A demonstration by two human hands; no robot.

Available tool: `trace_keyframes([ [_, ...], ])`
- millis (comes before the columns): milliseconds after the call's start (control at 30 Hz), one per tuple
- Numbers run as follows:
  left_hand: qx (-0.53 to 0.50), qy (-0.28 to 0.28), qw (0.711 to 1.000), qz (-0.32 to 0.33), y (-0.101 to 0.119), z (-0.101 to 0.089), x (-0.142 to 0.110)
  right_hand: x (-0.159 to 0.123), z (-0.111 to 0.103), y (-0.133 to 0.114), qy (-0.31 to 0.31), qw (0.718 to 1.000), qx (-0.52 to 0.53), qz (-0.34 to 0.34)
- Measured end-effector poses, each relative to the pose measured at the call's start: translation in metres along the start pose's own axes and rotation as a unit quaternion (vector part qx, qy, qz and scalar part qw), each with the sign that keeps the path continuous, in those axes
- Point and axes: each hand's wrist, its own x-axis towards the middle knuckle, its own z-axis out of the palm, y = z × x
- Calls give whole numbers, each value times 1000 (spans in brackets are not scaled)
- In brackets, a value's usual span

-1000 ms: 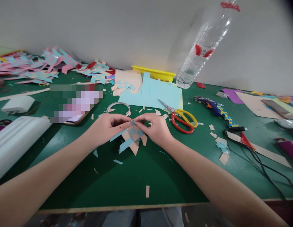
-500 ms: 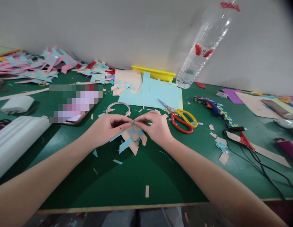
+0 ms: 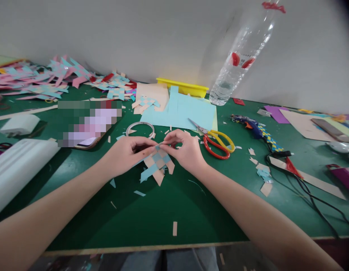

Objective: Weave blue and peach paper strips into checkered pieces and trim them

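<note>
Between my two hands is a small woven piece of blue and cream paper strips (image 3: 158, 161), its loose strip ends hanging toward me. My left hand (image 3: 132, 152) pinches its upper left edge between thumb and fingers. At the top corner, my right hand (image 3: 185, 148) pinches the paper, thumb and fingertips close together. The exact fold under the fingertips is hidden. A roll of clear tape (image 3: 140, 124) lies just behind my left hand. To the right of my right hand rest scissors (image 3: 219, 143) with one red and one yellow handle, blades pointing away.
Blue paper sheets (image 3: 188, 111), a yellow tray (image 3: 182, 88) and a tilted clear bottle (image 3: 233, 64) stand behind. Woven paper pieces (image 3: 41, 77) pile at the back left, near a phone (image 3: 92, 130) and white charger (image 3: 20, 125). Black cords (image 3: 301, 188) lie at right.
My right fingertips have shifted slightly on the paper's top corner, with the fingers raised a little. The left hand keeps its pinch, and the woven piece has barely moved.
</note>
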Motion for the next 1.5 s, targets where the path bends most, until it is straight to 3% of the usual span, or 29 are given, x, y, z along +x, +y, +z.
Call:
trace_keyframes([
  [367, 14, -1, 1000, -28, 6, 0, 0, 1, -2, -9, -56, 998, 25, 19],
  [767, 8, 10, 999, -32, 6, 0, -1, 2, 0, -6, -63, 998, -19, 5],
  [967, -24, 42, 998, -45, 3, -1, -1, 3, -3, -7, -46, 999, 12, 23],
  [1500, 70, 62, 995, 39, 1, 3, -3, 3, 0, 0, -66, 995, 56, 42],
])
